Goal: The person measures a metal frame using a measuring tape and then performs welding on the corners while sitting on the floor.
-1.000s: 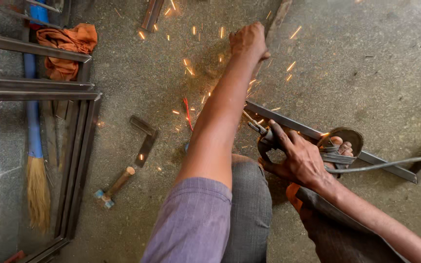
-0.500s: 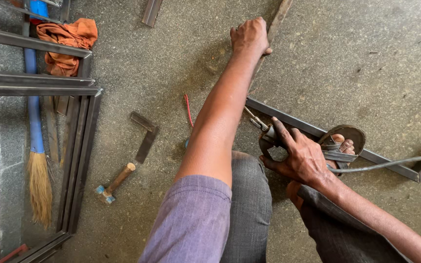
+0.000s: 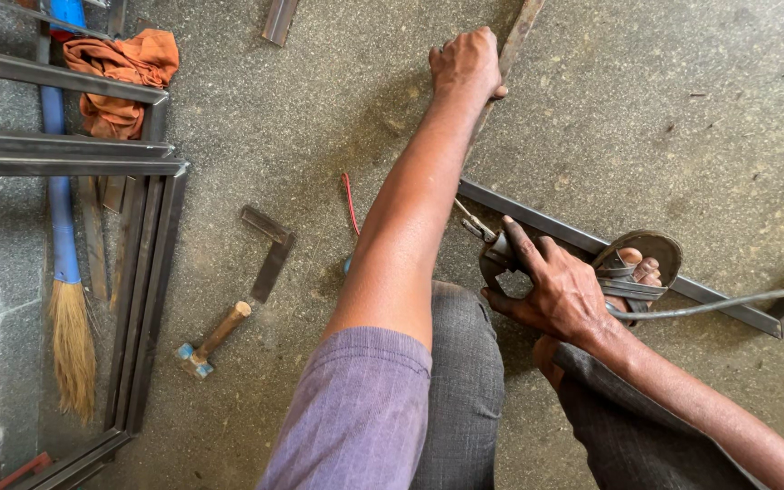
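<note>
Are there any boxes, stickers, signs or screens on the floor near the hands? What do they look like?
None: no box, sticker, sign or screen shows anywhere in the picture.
Near the left hand: a long rusty metal bar on the grey floor.
In the right hand: a dark welding holder with a grey cable.

A metalworking shop: bare concrete floor, welded steel frames, hammer, try square, angle-iron lengths.
</note>
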